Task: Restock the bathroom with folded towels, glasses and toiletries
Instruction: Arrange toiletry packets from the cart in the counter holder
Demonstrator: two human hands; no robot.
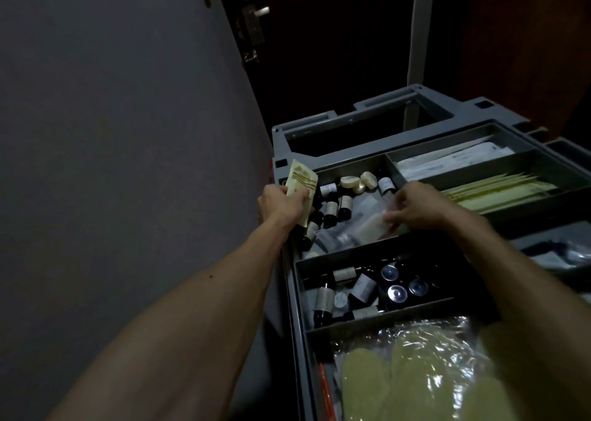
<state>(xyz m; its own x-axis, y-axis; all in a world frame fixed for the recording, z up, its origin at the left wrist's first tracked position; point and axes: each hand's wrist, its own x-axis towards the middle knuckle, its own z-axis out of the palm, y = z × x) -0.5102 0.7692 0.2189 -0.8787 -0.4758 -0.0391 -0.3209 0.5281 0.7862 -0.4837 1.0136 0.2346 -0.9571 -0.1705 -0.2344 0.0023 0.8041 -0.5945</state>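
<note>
Two bare hands worked over the top tray of a grey housekeeping cart (348, 120), in dim light. The left hand (281, 205) hovered at the cart's far left corner, its fingers and thumb clamped on the lower end of a beige paper sachet (302, 179). The sachet's long axis ran nearly upright, leaning a little to the right, with its printed face toward the camera and its free end pointing up, away from the cart.

The right hand (417, 208) reached into the cart's far left compartment, palm down, with its fingers bent onto a heap of clear plastic packets (364, 227). The packets were blurred, and I cannot tell whether the fingers pinched one or only rested on them. In the same compartment lay small dark bottles (339, 208) with pale labels and a few round wrapped soaps (351, 182).

On the cart's far right side sat white flat packets (447, 161) and, just nearer, long cream sachets (499, 192) lying crosswise. The cart's middle compartment held more labelled bottles (363, 288), some upright with shiny caps. Nearest the camera lay pale slippers (415, 376) in glossy plastic.

A plain grey wall (112, 132) stood to the left of the cart. Beyond it was a dark door (319, 43) with a metal handle (257, 13).
</note>
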